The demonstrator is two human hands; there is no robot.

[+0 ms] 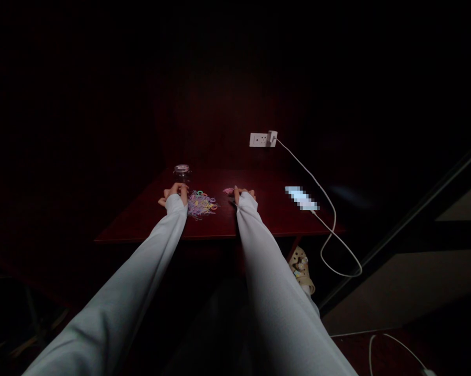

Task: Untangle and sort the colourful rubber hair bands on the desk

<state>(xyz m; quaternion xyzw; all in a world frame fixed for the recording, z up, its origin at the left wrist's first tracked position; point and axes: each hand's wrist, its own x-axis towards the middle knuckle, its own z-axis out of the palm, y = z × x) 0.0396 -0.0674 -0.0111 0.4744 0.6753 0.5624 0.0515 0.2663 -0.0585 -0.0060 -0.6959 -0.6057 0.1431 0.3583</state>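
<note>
Both my arms, in pale long sleeves, reach out over a dark red table (pixel 149 219). My left hand (pixel 175 192) rests on the table with fingers curled, right beside a pile of small pastel rubber bands (pixel 202 203). My right hand (pixel 244 195) lies to the right of the pile, its fingers bent near a small pink bit (pixel 228 191). Whether it grips that bit is too small and dim to tell.
A small clear jar (pixel 181 170) stands at the table's back left. A phone (pixel 301 198) lies at the right, its white cable (pixel 329 209) running up to a charger in a wall socket (pixel 262 139). A sandal (pixel 301 266) shows below the table. The room is very dark.
</note>
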